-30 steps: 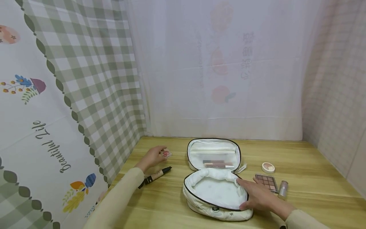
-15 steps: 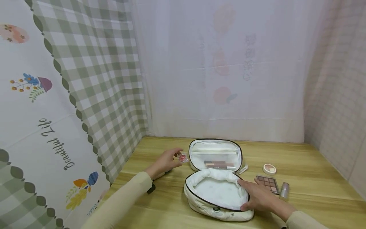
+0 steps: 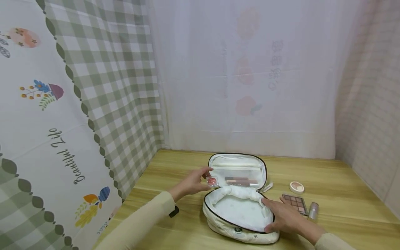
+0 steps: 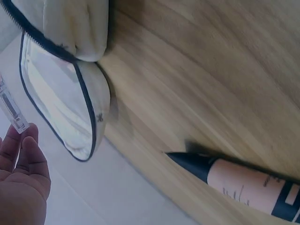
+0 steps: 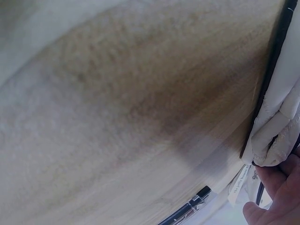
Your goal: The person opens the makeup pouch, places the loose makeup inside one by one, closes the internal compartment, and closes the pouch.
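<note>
In the head view a white quilted cosmetic bag (image 3: 225, 232) with black piping stands unzipped, its lid (image 3: 236, 159) folded back. My left hand (image 3: 192, 183) pinches a small clear square compact (image 3: 212, 181) with red colour inside, at the lid's left edge. The left wrist view shows this compact (image 4: 13, 108) edge-on between thumb and fingers. My right hand (image 3: 285, 218) grips the bag's right rim, fingers over the padded edge and thumb low at the front. Long slim cosmetics (image 3: 240, 181) lie in the lid's see-through pocket. The main compartment shows only white lining.
On the wooden table, right of the bag, lie a round compact (image 3: 296, 187), an eyeshadow palette (image 3: 294, 201) and a silver tube (image 3: 313, 210). A black-and-beige tube (image 4: 243, 183) lies to the left, mostly behind my left arm in the head view. Curtains enclose the table.
My left hand has carried the clear compact rightward, from the table's left side to the bag's lid. My right hand keeps its grip on the bag. The head view has shifted slightly.
</note>
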Motion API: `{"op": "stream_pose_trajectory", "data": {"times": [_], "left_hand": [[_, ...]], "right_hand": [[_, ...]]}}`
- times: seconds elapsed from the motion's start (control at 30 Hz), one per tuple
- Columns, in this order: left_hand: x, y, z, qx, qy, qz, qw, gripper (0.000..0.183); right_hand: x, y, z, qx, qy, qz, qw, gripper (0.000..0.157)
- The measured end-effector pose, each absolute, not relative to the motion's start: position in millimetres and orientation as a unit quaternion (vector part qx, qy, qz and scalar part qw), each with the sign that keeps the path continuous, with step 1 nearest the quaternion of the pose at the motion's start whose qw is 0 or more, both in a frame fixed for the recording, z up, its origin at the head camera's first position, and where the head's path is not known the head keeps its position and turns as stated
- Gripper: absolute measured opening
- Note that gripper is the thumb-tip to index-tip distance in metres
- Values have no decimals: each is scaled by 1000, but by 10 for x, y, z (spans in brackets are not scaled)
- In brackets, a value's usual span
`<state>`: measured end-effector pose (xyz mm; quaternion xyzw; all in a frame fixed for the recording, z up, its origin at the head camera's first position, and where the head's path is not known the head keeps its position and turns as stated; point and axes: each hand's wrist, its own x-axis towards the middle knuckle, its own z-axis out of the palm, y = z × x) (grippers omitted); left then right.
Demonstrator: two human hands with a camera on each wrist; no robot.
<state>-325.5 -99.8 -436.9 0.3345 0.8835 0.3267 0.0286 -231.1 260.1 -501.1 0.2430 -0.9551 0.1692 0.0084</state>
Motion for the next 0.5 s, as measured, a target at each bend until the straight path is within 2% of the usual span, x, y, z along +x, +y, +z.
{"op": "stream_pose_trajectory", "data": {"times": [0.33, 0.5], "left_hand": [[-3136, -781, -4458, 349, 882, 310, 62, 63], [-3107, -680, -4540, 374, 876, 299, 59, 62]], "right_hand": [[-2312, 2598, -4999, 235, -957, 172, 0, 103], [-2317, 2600, -5013, 236, -958, 162, 8, 104]]}}
